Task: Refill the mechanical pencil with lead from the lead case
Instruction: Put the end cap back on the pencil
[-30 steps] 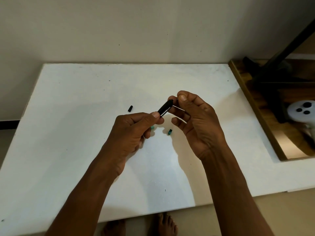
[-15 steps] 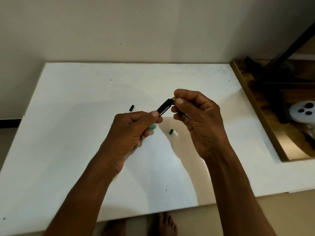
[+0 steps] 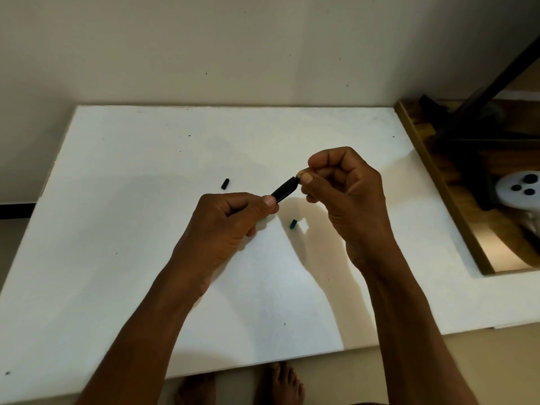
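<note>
**Pencil held between both hands above the table**

You hold the mechanical pencil [image 3: 285, 190] in the air over the middle of the white table [image 3: 131, 258], tilted so that its far end points up and to the right. Only a short black stretch of it shows between your two hands; the rest is hidden inside your left fist.

Your left hand [image 3: 230, 226] grips the lower part of the barrel, fingers curled round it and the thumb pressed along the top. Your right hand [image 3: 347, 194] meets the pencil at its upper end. Thumb and forefinger pinch there, touching the tip of the barrel, and the other fingers are curled into the palm. Whether a lead sits in that pinch is too small to tell. The two hands are close together, joined only by the pencil.

On the table just below the pencil, between your wrists, lies a small teal piece [image 3: 293, 224]. A small black cap [image 3: 225, 184] lies apart from it, to the left of the pencil and beyond your left hand.

The table stands against a plain pale wall [image 3: 204, 48]. To its right is a wooden surface [image 3: 502, 252] carrying a black stand [image 3: 467, 135] and a white round object [image 3: 514, 200] with three dark spots. Your bare feet [image 3: 282, 384] show below the table's near edge.
</note>
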